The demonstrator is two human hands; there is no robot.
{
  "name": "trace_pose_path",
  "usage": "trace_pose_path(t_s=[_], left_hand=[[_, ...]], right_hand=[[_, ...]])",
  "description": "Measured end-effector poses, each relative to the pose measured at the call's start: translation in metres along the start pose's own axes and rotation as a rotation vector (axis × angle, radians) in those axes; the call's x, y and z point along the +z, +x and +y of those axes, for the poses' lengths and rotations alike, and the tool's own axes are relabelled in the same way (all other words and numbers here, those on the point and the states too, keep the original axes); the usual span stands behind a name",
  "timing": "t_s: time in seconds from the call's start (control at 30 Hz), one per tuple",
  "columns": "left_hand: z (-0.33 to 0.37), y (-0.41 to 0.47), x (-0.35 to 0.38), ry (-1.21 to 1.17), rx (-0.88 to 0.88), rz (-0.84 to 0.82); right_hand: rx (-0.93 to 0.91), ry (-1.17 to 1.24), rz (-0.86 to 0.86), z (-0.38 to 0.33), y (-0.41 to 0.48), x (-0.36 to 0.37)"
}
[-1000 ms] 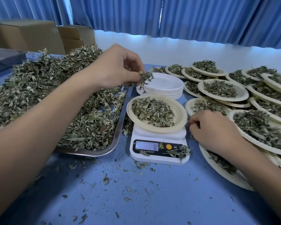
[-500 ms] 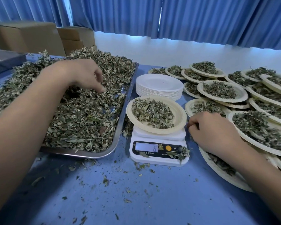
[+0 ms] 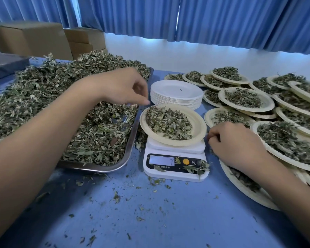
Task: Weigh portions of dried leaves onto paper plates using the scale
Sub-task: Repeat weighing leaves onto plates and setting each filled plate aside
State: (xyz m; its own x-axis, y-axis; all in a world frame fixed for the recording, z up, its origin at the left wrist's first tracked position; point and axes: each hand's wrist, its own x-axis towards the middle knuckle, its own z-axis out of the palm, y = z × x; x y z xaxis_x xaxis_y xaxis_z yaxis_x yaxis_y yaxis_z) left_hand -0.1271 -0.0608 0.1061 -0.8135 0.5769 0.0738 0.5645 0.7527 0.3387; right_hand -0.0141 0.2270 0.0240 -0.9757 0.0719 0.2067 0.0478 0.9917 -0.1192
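A white digital scale [image 3: 175, 173] stands mid-table and carries a cream paper plate [image 3: 199, 126] heaped with dried leaves [image 3: 168, 122]. Left of it, a steel tray [image 3: 132, 135] holds a big pile of dried leaves [image 3: 43, 90]. My left hand [image 3: 123, 88] hovers between the tray and the plate's left rim, fingers curled and tips pinched together as on a small bit of leaf, too blurred to make out. My right hand [image 3: 236, 142] rests just right of the scale, loosely curled and holding nothing.
A stack of white paper plates [image 3: 175, 93] sits behind the scale. Several filled plates [image 3: 245, 99] overlap across the right side. Cardboard boxes [image 3: 30, 38] stand at the back left. Leaf crumbs dot the blue table [image 3: 168, 221] and the scale's front.
My left hand carried a pinch of leaves from above the plate to the tray, then came back to the plate's left rim. The right hand has stayed put.
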Motion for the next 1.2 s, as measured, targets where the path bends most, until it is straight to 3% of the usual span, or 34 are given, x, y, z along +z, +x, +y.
trace_pose_path(t_s=[0.07, 0.13, 0.23, 0.37, 0.43, 0.53, 0.67, 0.83, 0.97, 1.2], left_hand=[[-0.012, -0.001, -0.004, 0.138, -0.139, -0.049], [-0.02, -0.003, -0.004, 0.248, -0.261, -0.218], [-0.021, -0.004, 0.002, 0.256, -0.313, -0.384], [-0.011, 0.004, 0.013, 0.024, -0.239, -0.116], [-0.002, 0.007, 0.018, -0.122, -0.23, -0.058], [0.007, 0.009, 0.028, -0.054, -0.217, -0.052], [0.011, 0.015, 0.041, 0.005, -0.199, 0.002], [0.016, 0.015, 0.05, -0.129, -0.221, 0.025], [0.032, 0.02, 0.043, -0.316, -0.264, 0.075], [0.112, 0.058, 0.045, -0.497, -0.27, -0.051]], right_hand=[[0.001, -0.001, -0.002, 0.0, 0.0, 0.0], [0.004, -0.001, -0.005, -0.001, 0.0, -0.001], [0.008, -0.006, -0.01, -0.002, -0.001, -0.002], [0.026, 0.025, -0.027, -0.002, 0.0, -0.002], [0.044, 0.189, -0.021, -0.003, 0.004, -0.002], [0.101, 0.47, -0.004, -0.003, 0.015, -0.003], [0.148, 0.644, -0.074, -0.007, 0.023, -0.004], [0.2, 0.661, -0.087, -0.008, 0.025, -0.013], [0.277, 0.806, -0.108, 0.002, 0.023, -0.035], [0.374, 0.753, -0.038, 0.063, 0.009, -0.079]])
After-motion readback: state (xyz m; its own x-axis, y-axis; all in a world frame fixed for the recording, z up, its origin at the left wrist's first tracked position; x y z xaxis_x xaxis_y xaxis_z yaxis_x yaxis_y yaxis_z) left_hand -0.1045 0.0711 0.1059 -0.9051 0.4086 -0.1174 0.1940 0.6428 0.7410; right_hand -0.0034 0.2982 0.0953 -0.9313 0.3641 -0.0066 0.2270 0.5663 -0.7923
